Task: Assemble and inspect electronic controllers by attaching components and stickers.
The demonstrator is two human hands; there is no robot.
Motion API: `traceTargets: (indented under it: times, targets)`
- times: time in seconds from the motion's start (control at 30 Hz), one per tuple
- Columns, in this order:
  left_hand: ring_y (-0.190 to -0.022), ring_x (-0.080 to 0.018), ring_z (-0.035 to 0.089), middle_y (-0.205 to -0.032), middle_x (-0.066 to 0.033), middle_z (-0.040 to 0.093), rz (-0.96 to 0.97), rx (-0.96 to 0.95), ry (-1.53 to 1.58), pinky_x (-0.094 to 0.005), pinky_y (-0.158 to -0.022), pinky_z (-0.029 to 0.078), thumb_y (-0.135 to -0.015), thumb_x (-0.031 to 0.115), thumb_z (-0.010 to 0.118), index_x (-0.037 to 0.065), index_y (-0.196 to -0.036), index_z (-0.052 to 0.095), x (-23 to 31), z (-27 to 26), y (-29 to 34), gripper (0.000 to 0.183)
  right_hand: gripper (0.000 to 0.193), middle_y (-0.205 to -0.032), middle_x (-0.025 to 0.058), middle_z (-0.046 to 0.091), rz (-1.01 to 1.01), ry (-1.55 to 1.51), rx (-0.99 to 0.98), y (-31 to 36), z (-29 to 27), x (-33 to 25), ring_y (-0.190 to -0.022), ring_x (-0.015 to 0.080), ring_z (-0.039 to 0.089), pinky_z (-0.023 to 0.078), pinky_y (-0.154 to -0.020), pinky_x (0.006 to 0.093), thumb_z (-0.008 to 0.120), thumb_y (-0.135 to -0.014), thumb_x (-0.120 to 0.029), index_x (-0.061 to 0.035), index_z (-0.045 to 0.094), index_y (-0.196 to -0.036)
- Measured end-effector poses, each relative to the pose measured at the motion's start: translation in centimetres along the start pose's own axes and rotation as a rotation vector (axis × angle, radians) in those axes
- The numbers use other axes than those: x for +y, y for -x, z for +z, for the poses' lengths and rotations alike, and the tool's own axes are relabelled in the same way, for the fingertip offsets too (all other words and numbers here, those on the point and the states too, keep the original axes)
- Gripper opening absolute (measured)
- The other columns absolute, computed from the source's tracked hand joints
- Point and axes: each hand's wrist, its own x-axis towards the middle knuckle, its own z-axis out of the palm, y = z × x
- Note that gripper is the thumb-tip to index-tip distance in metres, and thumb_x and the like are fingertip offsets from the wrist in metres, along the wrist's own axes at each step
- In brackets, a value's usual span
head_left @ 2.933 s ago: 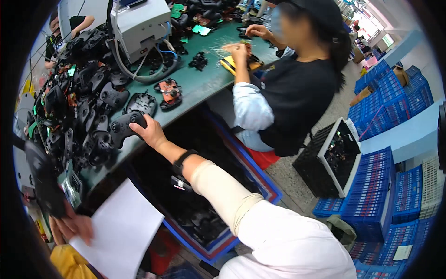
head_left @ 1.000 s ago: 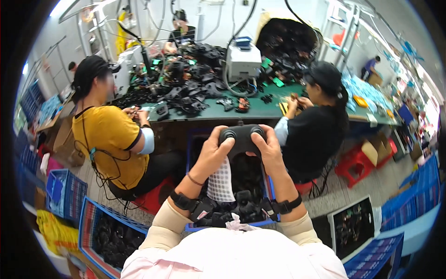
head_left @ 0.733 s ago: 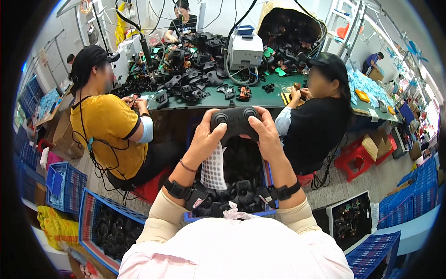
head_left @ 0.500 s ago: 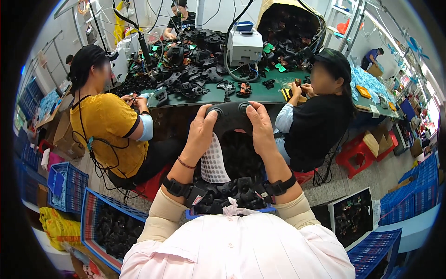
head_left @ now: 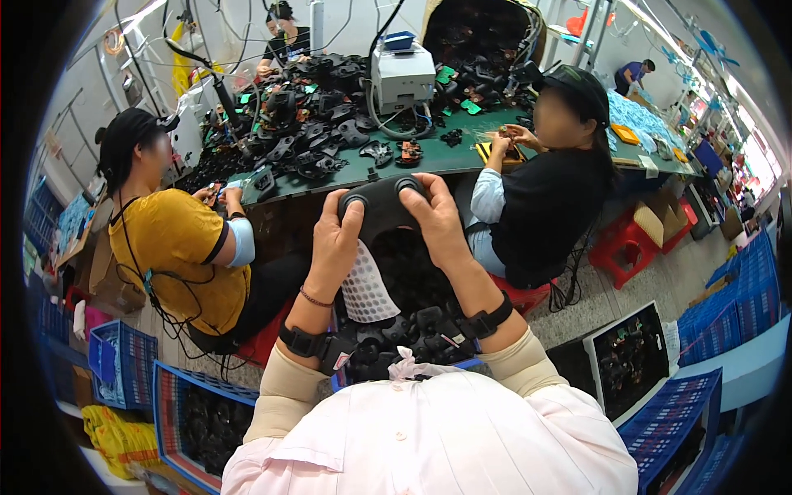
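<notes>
A black game controller is held up in front of me between both hands. My left hand wraps its left grip, the thumb on the left thumbstick. My right hand closes round the other grip, with its thumb at the right thumbstick. Hanging below my left hand is a white sheet of round grey stickers; what it is fixed to is hidden. Under my forearms a blue bin holds many black controller parts.
A green worktable carries a heap of controller shells and a white box-shaped machine. Co-workers sit at left and right, handling small parts. Blue crates stand at my sides, and a red stool is at right.
My view has shifted slightly, and the controller with both hands sits a little further left in the picture. Both hands keep their grip. The co-worker at right has moved their hands a bit.
</notes>
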Motion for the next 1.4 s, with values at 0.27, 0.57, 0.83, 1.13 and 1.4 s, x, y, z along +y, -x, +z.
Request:
traceTargets:
  times: [0.27, 0.57, 0.83, 1.13, 1.4]
  targets:
    - [-0.079, -0.0089, 0.048, -0.086, -0.0020, 0.053, -0.080, -0.051, 0.156, -0.0235, -0.072, 0.042, -0.088, 0.022, 0.051, -0.001, -0.103, 0.054, 0.2, -0.1, 0.2, 0.028, 0.034, -0.095, 0.0050, 0.057, -0.108, 0.157, 0.087, 0.4, -0.7, 2.2, -0.086, 0.0082, 0.052, 0.045, -0.075, 0.0235, 0.061, -0.088, -0.025, 0.0009, 0.050, -0.107]
    - [-0.071, -0.0074, 0.047, -0.078, -0.0004, 0.054, -0.018, -0.051, -0.043, -0.0230, -0.062, 0.040, -0.088, 0.022, 0.049, 0.000, -0.102, 0.055, 0.9, 0.5, 0.8, 0.027, 0.042, -0.086, 0.0106, 0.061, -0.244, 0.472, 0.160, 1.8, -0.2, 0.1, -0.081, 0.0196, 0.059, 0.047, -0.075, 0.0307, 0.064, -0.084, -0.035, -0.0013, 0.052, -0.106]
    - [-0.076, -0.0091, 0.054, -0.085, -0.0029, 0.058, 0.008, -0.126, 0.031, -0.0239, -0.068, 0.046, -0.082, 0.019, 0.064, 0.000, -0.106, 0.052, -0.5, 0.5, 0.3, 0.033, 0.039, -0.092, 0.0072, 0.058, -0.201, 0.357, 0.062, 1.7, -0.9, 0.1, -0.083, 0.0136, 0.057, 0.050, -0.072, 0.0273, 0.064, -0.085, -0.030, -0.0030, 0.049, -0.111]
    - [-0.085, -0.0084, 0.050, -0.093, -0.0030, 0.054, -0.120, -0.223, 0.040, -0.0214, -0.075, 0.043, -0.086, 0.022, 0.061, -0.002, -0.110, 0.051, -1.6, -0.6, 0.7, 0.035, 0.043, -0.104, 0.0080, 0.053, 0.138, 0.089, -0.052, 2.0, -1.2, 1.0, -0.090, 0.0156, 0.057, 0.058, -0.065, 0.0317, 0.065, -0.083, -0.022, -0.0048, 0.046, -0.118]
    - [-0.086, -0.0091, 0.051, -0.094, -0.0035, 0.055, -0.156, -0.240, 0.063, -0.0212, -0.076, 0.043, -0.086, 0.024, 0.062, -0.001, -0.111, 0.051, -2.2, -1.0, 0.7, 0.037, 0.041, -0.102, 0.0091, 0.053, 0.125, 0.070, -0.046, 1.9, -1.2, 1.7, -0.090, 0.0163, 0.058, 0.059, -0.064, 0.0313, 0.066, -0.083, -0.022, -0.0038, 0.048, -0.115]
